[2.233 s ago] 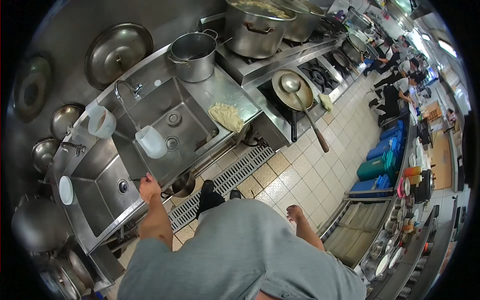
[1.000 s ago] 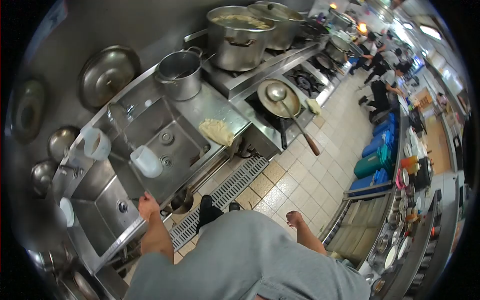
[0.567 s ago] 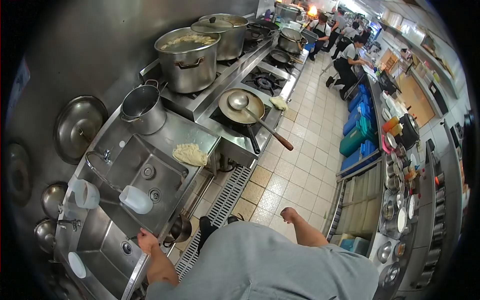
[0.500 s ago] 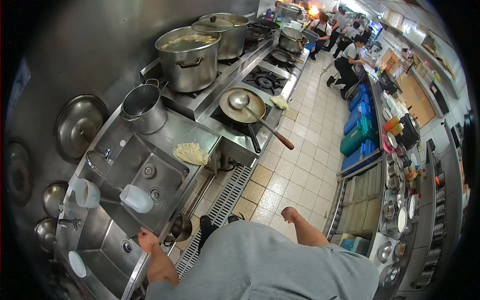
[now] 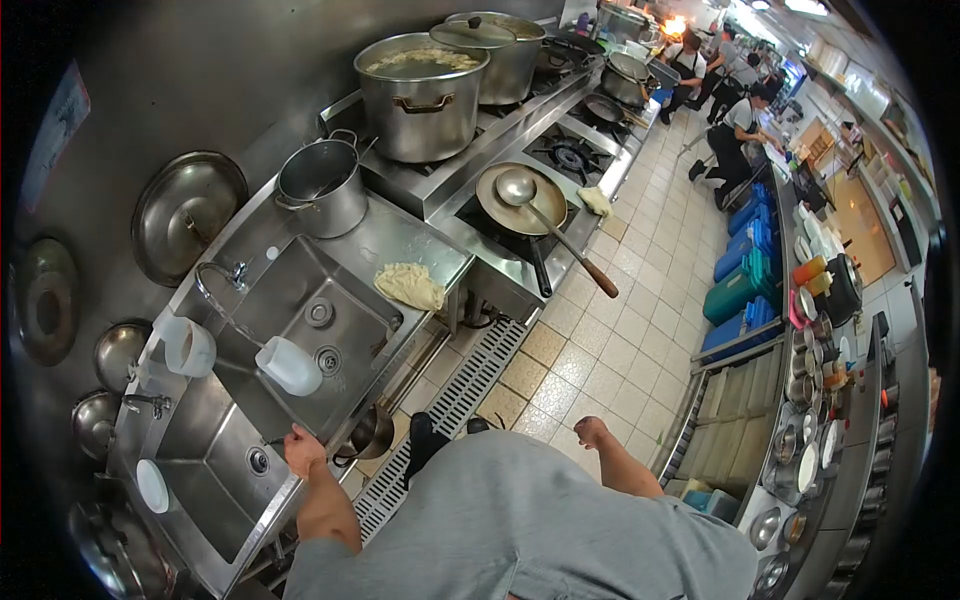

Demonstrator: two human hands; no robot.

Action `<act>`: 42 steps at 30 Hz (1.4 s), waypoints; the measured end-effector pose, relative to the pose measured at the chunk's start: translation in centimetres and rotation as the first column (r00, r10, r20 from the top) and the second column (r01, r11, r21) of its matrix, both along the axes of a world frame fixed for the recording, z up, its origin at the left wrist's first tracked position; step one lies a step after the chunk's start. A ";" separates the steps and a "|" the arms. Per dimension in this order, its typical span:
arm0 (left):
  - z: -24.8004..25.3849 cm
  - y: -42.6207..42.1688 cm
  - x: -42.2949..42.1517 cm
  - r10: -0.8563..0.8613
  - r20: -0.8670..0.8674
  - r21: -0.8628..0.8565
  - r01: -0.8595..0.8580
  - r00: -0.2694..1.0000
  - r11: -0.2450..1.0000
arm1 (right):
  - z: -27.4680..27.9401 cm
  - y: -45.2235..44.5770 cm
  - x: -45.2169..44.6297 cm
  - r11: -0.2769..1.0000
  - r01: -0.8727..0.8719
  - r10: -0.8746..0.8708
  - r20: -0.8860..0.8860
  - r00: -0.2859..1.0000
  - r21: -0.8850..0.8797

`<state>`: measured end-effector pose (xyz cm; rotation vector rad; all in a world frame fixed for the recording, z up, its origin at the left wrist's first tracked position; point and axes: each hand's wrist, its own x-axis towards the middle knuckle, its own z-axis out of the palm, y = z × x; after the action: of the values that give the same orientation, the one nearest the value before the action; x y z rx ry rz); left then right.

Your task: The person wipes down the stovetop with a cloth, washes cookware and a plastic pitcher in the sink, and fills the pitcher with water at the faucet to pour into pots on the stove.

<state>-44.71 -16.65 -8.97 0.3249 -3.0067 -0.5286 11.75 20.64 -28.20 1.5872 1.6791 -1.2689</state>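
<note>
In the head view, apparently pinching a thin dark piece (image 5: 274,441) with the left hand (image 5: 303,452) beside the sink (image 5: 270,290), perhaps for steadiness; curling the right hand (image 5: 591,432) loosely around nothing visible, hanging over the floor (image 5: 565,370), likely for balance; resting 1 white container (image 5: 289,366) tilted in the sink, seemingly catching water from the faucet (image 5: 238,275); lying nearby on the worktop (image 5: 415,240), 1 crumpled cloth (image 5: 410,286), probably for easy reach.
</note>
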 end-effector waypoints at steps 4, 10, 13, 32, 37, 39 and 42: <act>0.2 0.1 0.0 -0.013 -0.002 -0.004 0.013 1.000 1.000 | 3.2 -0.5 -1.3 0.994 0.106 -0.107 0.013 0.994 0.010; -0.3 -0.1 -0.1 -0.017 0.005 0.001 0.017 1.000 1.000 | 4.2 -1.0 -1.6 0.983 0.180 -0.179 -0.043 0.983 0.022; -0.5 -0.2 -0.2 -0.017 0.005 0.006 0.017 1.000 1.000 | 4.5 -0.8 -1.6 0.988 0.153 -0.153 -0.017 0.988 0.017; -3.0 -0.7 -0.4 -0.090 -0.035 -0.060 0.088 0.995 0.994 | 1.0 2.0 5.6 0.999 -0.006 -0.010 0.314 0.949 0.051; -4.9 -1.7 -0.9 -0.089 -0.115 -0.004 0.089 0.989 0.996 | 1.3 1.9 2.0 0.995 -0.029 0.010 0.193 0.981 0.095; -4.8 -1.7 -0.9 -0.097 -0.112 -0.023 0.095 0.989 0.995 | 3.3 0.4 -0.8 0.975 0.164 -0.167 0.006 0.986 0.147; -4.8 -1.7 -0.8 -0.099 -0.109 -0.052 0.094 0.989 0.994 | 3.8 -0.6 -3.9 0.988 0.096 -0.087 -0.076 0.993 0.125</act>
<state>-45.52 -18.36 -13.73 0.1417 -2.9327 -0.4664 7.84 20.00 -24.43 1.7305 1.7812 -1.2984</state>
